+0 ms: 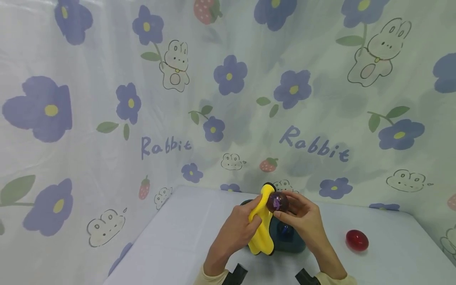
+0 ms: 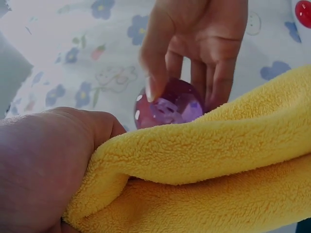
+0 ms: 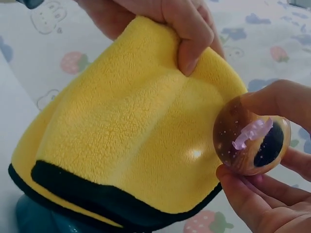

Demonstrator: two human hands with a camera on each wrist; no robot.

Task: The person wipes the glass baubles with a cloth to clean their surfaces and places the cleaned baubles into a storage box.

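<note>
A clear purple ball (image 3: 250, 138) with a lilac figure inside is held between the thumb and fingers of my right hand (image 1: 304, 213). My left hand (image 1: 238, 225) grips a yellow plush cloth (image 3: 126, 107) with dark edging, its thumb and fingers pinching the fabric while the rest hangs down. In the head view the ball is right beside the cloth's upper part; whether they touch I cannot tell. Beneath the hands stands a dark teal container (image 1: 293, 244), partly hidden by the cloth. A dark blue ball (image 1: 285, 231) shows in it.
On the white table (image 1: 167, 237), to the right of the container, lies a shiny red ball (image 1: 357, 240). Behind the table hangs a pale curtain (image 1: 249, 118) printed with flowers and rabbits. A black wrist-camera mount (image 1: 236, 275) sits at the left sleeve.
</note>
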